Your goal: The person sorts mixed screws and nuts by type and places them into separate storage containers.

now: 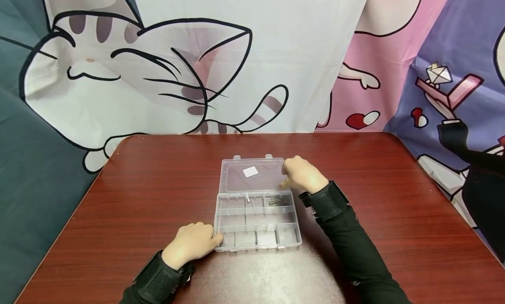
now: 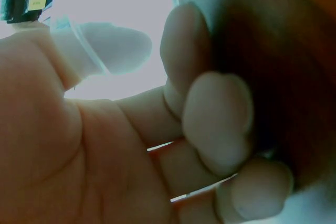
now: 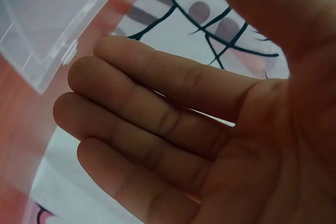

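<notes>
A clear plastic compartment box (image 1: 245,239) lies on the table, its hinged lid (image 1: 232,181) folded back flat and bearing a small white label (image 1: 250,171). Several small metal screws (image 1: 275,202) lie in a back compartment, and a thin pale screw (image 1: 247,198) is left of them. At the front left corner my left hand (image 1: 193,242) grips the box wall with thumb and curled fingers. Bright glare surrounds the thumb (image 2: 121,48) in the left wrist view. My right hand (image 1: 304,174) is at the lid's right edge, its fingers (image 3: 131,103) loosely extended and holding nothing.
The reddish-brown wooden table (image 1: 158,185) extends around the box. Behind it hangs a printed cloth (image 1: 307,54) with a cartoon cat. Something black (image 1: 483,203) is at the far right, beyond the table edge.
</notes>
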The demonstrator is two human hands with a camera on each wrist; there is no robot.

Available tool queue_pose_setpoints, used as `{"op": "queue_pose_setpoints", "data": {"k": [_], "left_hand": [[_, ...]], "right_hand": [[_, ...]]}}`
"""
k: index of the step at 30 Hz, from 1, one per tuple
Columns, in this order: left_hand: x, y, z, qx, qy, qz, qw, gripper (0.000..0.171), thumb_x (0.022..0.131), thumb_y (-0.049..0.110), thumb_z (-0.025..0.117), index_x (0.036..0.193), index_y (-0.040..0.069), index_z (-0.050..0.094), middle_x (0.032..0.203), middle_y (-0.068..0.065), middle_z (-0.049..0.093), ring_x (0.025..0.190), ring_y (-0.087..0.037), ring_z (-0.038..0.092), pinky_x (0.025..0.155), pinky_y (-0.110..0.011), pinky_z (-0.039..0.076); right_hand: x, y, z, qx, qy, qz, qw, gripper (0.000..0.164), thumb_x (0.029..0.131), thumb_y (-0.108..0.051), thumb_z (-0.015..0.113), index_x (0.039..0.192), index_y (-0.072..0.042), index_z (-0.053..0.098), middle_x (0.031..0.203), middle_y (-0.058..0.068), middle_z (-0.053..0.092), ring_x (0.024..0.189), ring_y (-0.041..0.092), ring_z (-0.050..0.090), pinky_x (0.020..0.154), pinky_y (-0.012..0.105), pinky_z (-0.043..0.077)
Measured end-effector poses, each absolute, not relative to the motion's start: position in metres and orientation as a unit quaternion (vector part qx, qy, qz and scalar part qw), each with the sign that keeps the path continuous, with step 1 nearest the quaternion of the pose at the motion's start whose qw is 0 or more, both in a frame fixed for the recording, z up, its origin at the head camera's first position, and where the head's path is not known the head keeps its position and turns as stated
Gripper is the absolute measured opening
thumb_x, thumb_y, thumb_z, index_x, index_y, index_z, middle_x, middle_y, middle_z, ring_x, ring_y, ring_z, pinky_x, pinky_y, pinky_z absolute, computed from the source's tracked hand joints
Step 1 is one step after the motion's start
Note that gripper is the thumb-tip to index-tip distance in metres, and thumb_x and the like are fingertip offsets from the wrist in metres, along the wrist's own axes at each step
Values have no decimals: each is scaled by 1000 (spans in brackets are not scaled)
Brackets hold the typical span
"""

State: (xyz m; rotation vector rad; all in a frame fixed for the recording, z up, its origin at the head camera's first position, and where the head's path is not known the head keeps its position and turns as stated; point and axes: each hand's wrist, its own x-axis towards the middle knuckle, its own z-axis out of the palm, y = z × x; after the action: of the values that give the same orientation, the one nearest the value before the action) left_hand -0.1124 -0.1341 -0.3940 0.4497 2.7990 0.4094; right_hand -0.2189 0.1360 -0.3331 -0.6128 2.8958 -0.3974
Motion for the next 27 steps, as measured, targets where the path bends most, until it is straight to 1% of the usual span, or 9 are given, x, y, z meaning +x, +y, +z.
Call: {"op": "queue_pose_setpoints", "data": {"k": [2, 4, 7, 11, 13, 16, 20, 23, 27], "left_hand": [[-112, -134, -394, 156, 968, 142, 138, 44, 85, 28, 49, 47, 15, 33, 48, 5, 25, 44, -12, 30, 44, -31, 25], [-112, -134, -394, 157, 968, 142, 136, 44, 85, 28, 49, 47, 15, 32, 48, 5, 25, 44, -12, 30, 44, -31, 25], [-112, -134, -394, 158, 968, 142, 135, 43, 85, 29, 49, 47, 15, 33, 48, 5, 26, 44, -12, 31, 43, -31, 26], [-112, -134, -394, 157, 968, 142, 136, 44, 85, 29, 49, 47, 15, 33, 48, 5, 26, 44, -12, 32, 43, -31, 26], [-112, -134, -394, 157, 968, 142, 137, 44, 85, 29, 49, 47, 15, 33, 48, 5, 26, 44, -12, 32, 43, -31, 26], [-112, -134, -394, 158, 967, 142, 138, 44, 85, 29, 49, 47, 15, 33, 48, 5, 26, 44, -12, 32, 43, -31, 26], [-112, -133, -394, 158, 967, 146, 140, 44, 86, 28, 49, 47, 15, 32, 47, 5, 25, 44, -11, 28, 43, -30, 23], [-112, -134, -393, 157, 966, 149, 138, 45, 86, 28, 49, 47, 15, 32, 47, 5, 24, 44, -11, 27, 43, -29, 23], [-111, -134, -393, 158, 967, 147, 136, 44, 86, 28, 49, 47, 15, 32, 47, 5, 25, 44, -11, 29, 43, -30, 24]], "right_hand": [[-219, 141, -335, -203, 966, -140, 75, 20, 66, -17, 77, 67, -4, 62, 62, 1, 53, 55, 15, 49, 55, 30, 41], [-219, 145, -337, -202, 966, -146, 71, 27, 66, -16, 76, 55, -8, 52, 52, -4, 38, 48, 12, 38, 49, 27, 33], [-219, 150, -338, -202, 965, -154, 65, 42, 65, -13, 75, 48, -13, 36, 49, -7, 22, 46, 9, 24, 45, 25, 22], [-218, 157, -338, -199, 965, -160, 60, 47, 63, -12, 75, 48, -15, 30, 49, -8, 18, 46, 8, 19, 45, 25, 18], [-218, 161, -339, -194, 965, -163, 65, 45, 64, -13, 75, 47, -15, 33, 47, -9, 20, 44, 8, 22, 44, 25, 19], [-217, 166, -341, -177, 968, -159, 77, 36, 66, -16, 76, 48, -13, 45, 46, -8, 29, 44, 10, 30, 43, 25, 25], [-216, 173, -344, -158, 972, -156, 81, 20, 66, -19, 78, 59, -8, 63, 53, -2, 47, 52, 15, 42, 47, 28, 35], [-215, 177, -345, -150, 972, -161, 81, 17, 66, -19, 78, 65, -6, 67, 58, 0, 54, 54, 18, 47, 49, 30, 39], [-212, 183, -346, -145, 972, -166, 78, 18, 65, -19, 78, 63, -6, 66, 56, 0, 54, 52, 17, 47, 47, 30, 38]]}}
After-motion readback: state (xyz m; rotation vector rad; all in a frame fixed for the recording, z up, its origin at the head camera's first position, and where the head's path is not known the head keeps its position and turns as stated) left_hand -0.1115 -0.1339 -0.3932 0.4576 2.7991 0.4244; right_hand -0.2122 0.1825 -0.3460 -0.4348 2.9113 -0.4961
